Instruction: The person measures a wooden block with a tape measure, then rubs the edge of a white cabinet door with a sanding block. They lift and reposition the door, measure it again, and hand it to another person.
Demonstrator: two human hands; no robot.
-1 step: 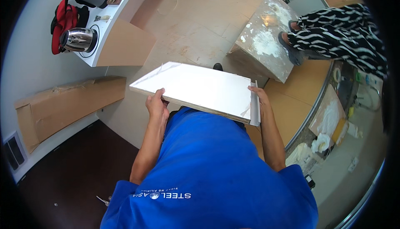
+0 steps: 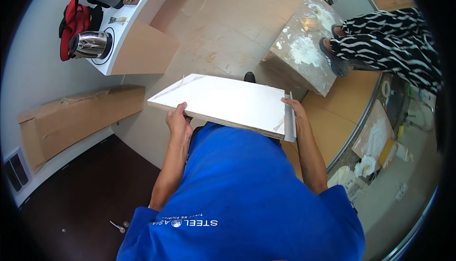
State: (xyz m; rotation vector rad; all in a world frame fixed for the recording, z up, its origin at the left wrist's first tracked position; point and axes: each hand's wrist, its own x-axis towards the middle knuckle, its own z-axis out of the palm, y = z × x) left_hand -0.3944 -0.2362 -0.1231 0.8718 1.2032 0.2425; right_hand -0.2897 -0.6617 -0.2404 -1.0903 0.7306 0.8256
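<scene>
A white-faced board [image 2: 228,102] with a raw, wood-like edge lies roughly flat in front of my waist. Its left end is cut at a slant, and faint smudges run along that slant. At the board's near left edge my left hand [image 2: 178,123] is closed, thumb on the top face and fingers underneath. My right hand [image 2: 296,109] grips the right end, its thumb over the top; the other fingers are mostly hidden. Along that end runs a narrow grey strip [image 2: 290,123], which stands out past the white face.
A white counter [image 2: 124,21] at upper left holds a steel kettle [image 2: 90,45] and a red cap [image 2: 75,27]. Below it is a long cardboard box [image 2: 85,113]. Another person's sandalled feet [image 2: 335,59] stand on a paint-spattered box [image 2: 304,37]. A cluttered countertop [image 2: 349,151] curves along the right.
</scene>
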